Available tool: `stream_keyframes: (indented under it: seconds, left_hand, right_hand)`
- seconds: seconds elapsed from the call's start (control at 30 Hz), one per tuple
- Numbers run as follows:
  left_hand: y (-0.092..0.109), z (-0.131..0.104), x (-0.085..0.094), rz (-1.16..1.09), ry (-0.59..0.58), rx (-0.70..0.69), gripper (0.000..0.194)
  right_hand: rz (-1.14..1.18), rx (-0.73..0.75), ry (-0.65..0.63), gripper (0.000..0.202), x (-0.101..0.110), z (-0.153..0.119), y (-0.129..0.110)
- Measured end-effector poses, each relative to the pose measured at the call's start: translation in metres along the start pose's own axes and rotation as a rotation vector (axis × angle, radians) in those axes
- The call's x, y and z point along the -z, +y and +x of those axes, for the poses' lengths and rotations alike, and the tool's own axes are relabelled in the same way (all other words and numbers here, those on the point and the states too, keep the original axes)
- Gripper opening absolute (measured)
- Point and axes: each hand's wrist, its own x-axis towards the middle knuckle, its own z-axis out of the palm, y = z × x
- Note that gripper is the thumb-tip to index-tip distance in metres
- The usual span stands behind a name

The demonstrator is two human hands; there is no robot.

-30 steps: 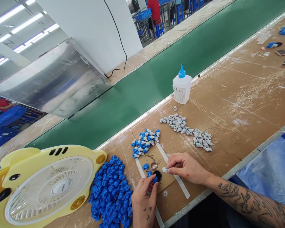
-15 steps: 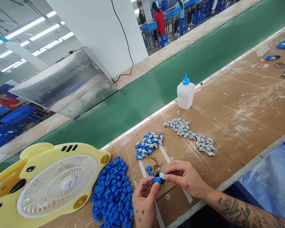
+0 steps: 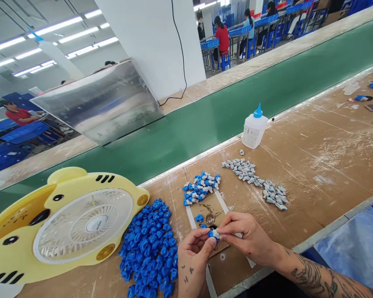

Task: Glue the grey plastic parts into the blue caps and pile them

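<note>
Between finger and thumb of my left hand (image 3: 193,260) is a small blue part (image 3: 210,234). My right hand (image 3: 250,238) pinches a small light grey part (image 3: 216,234), which touches the blue one; whether they are joined I cannot tell. Just beyond my fingertips are a small round clear dish (image 3: 210,218), a dark ring-like thing partly hidden by my hands, and a loose blue part (image 3: 199,217). Farther back sits a cluster of blue-and-grey pieces (image 3: 202,188). A heap of blue parts (image 3: 151,246) lies left of my left hand.
Grey parts (image 3: 244,170) form a trail right of the cluster. A white bottle with a blue nozzle (image 3: 254,129) stands by the green conveyor belt (image 3: 199,124). At the left lies a yellow animal-shaped fan (image 3: 96,223). People sit at work in the background.
The grey part has come closer onto the blue part, and both hands are nearer each other. The whole view has shifted slightly as the head moved.
</note>
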Motion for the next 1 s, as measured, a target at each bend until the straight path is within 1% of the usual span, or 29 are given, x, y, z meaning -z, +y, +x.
stream_keyframes:
  seconds: [0.1,0.17,0.23,0.3,0.33,0.4,0.43,0.47,0.53,0.6,0.67,0.73,0.87,0.93,1.0]
  left_hand:
    - [-0.001,0.005,0.002,0.065,-0.006,-0.032,0.033]
    - [0.003,0.011,0.012,0.192,-0.012,-0.127,0.039]
    - [0.012,0.020,0.031,0.429,0.009,-0.302,0.040]
    - [0.024,0.029,0.055,0.772,0.054,-0.482,0.031]
    - [0.031,0.034,0.067,0.969,0.062,-0.530,0.030]
    - [0.043,0.041,0.084,1.353,-0.040,-0.488,0.033]
    - [0.048,0.044,0.088,1.506,-0.101,-0.442,0.036]
    - [0.053,0.045,0.088,1.628,-0.162,-0.390,0.040]
    - [0.059,0.047,0.081,1.786,-0.248,-0.314,0.048]
    - [0.062,0.048,0.070,1.873,-0.282,-0.264,0.052]
    - [0.063,0.050,0.062,1.914,-0.264,-0.247,0.051]
    - [0.064,0.053,0.059,1.924,-0.243,-0.241,0.048]
    - [0.067,0.061,0.059,1.875,-0.259,-0.224,0.040]
    - [0.069,0.064,0.058,1.781,-0.293,-0.252,0.035]
    - [0.069,0.067,0.057,1.669,-0.336,-0.291,0.033]
  right_hand:
    - [-0.001,-0.064,-0.037,0.024,0.001,0.006,0.006]
    - [-0.037,-0.088,-0.030,0.023,0.008,0.015,0.011]
    - [-0.156,-0.119,0.018,0.021,0.021,0.025,0.017]
    - [-0.357,-0.165,0.074,0.019,0.036,0.037,0.024]
    - [-0.455,-0.185,0.093,0.018,0.043,0.042,0.028]
    - [-0.590,-0.197,0.106,0.017,0.052,0.051,0.036]
    - [-0.622,-0.196,0.107,0.016,0.053,0.055,0.040]
    - [-0.642,-0.191,0.106,0.016,0.052,0.058,0.043]
    - [-0.692,-0.180,0.105,0.017,0.047,0.061,0.047]
    - [-0.736,-0.166,0.102,0.016,0.042,0.062,0.048]
    - [-0.779,-0.152,0.095,0.015,0.046,0.061,0.045]
    - [-0.832,-0.147,0.087,0.015,0.062,0.060,0.039]
    - [-0.980,-0.153,0.048,0.020,0.107,0.063,0.028]
    - [-1.049,-0.137,-0.023,0.017,0.123,0.068,0.025]
    - [-1.104,-0.100,-0.121,0.013,0.127,0.073,0.025]
